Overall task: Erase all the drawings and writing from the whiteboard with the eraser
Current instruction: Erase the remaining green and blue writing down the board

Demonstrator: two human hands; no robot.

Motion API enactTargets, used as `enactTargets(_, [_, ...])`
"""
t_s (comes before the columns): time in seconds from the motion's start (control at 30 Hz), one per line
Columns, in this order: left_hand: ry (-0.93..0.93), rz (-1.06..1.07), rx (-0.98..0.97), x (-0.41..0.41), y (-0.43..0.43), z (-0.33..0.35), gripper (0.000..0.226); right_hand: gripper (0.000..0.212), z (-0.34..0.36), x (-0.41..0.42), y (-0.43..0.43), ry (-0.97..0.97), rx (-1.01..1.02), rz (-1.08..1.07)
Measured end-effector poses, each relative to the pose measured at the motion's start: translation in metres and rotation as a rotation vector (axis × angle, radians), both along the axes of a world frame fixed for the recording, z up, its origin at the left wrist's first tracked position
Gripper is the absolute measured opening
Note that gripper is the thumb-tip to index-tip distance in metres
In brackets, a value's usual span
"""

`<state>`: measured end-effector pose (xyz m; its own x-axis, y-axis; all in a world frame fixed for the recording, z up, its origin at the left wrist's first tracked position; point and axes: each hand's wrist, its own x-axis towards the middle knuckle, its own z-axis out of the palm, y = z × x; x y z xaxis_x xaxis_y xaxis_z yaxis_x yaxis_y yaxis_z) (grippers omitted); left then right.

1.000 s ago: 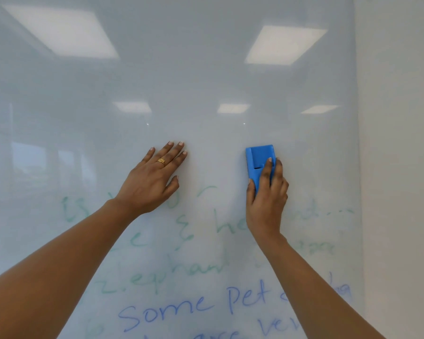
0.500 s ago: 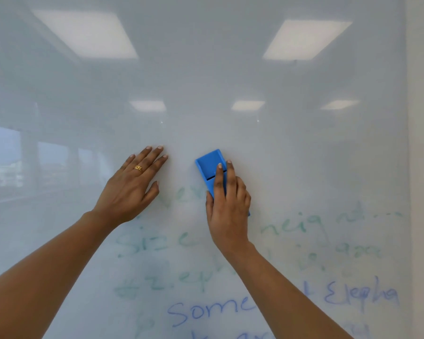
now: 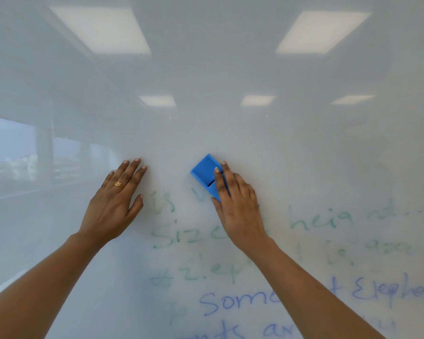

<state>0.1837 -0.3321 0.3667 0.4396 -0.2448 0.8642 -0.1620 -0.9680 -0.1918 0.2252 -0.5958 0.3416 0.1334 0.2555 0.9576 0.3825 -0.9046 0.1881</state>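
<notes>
**A:** Two hands are up on the whiteboard (image 3: 230,123). How do they sit?

**B:** They are apart, side by side at the same height. The left hand (image 3: 115,204) lies flat on a bare part of the board with its fingers straight and slightly spread, holding nothing. A gold ring (image 3: 118,184) shows on one finger.

**A:** And the right hand (image 3: 239,206)?

**B:** It holds the blue eraser (image 3: 203,173) against the board. Two fingers lie along its back and the thumb sits at its lower left edge. The eraser is tilted, its free corner pointing up and to the left.

**A:** Where is the eraser relative to the writing?

**B:** It sits at the upper edge of the writing. Its lower end is over the first faint green line, just right of a smeared "is". Above it the board carries no marks.

**A:** What writing shows?

**B:** Pale, partly smudged green writing (image 3: 321,220) runs below and to the right of the right hand. I can read "size" and something like "heig", and the rest is too blurred. Lower down there is blue writing (image 3: 230,302), "Some" and "Elepha", partly hidden by the right forearm.

**A:** Anything else on the surface?

**B:** Only reflections on the glossy surface: ceiling lights (image 3: 101,30) across the top and a window (image 3: 10,148) at the left.
</notes>
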Motion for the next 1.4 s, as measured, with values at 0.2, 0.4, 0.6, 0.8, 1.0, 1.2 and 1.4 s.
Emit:
enactTargets(0.2, [-0.005, -0.002, -0.022, 0.002, 0.014, -0.018, 0.061, 0.053, 0.003, 0.001, -0.030, -0.002, 0.238, -0.022])
enactTargets(0.4, [-0.011, -0.025, -0.003, 0.003, 0.030, -0.029, 0.060, 0.053, 0.002, -0.003, -0.008, 0.041, 0.349, 0.017])
enactTargets(0.6, [-0.024, -0.051, -0.003, 0.006, 0.041, -0.038, 0.058, 0.053, -0.005, -0.014, 0.052, 0.043, 0.140, 0.085])
enactTargets(0.8, [-0.034, -0.060, 0.023, 0.005, 0.066, -0.048, 0.058, 0.053, -0.023, -0.022, 0.111, 0.086, -0.005, 0.044])
enactTargets(1.0, [-0.030, -0.097, 0.034, 0.003, 0.081, -0.063, 0.058, 0.051, -0.054, -0.024, 0.132, 0.066, -0.093, 0.001])
enactTargets(1.2, [-0.045, -0.127, 0.020, 0.005, 0.083, -0.072, 0.059, 0.054, -0.080, -0.024, 0.120, 0.009, -0.306, -0.034])
enactTargets(1.4, [-0.034, -0.125, 0.029, 0.004, 0.088, -0.081, 0.060, 0.051, -0.054, -0.020, 0.087, -0.025, -0.157, -0.067])
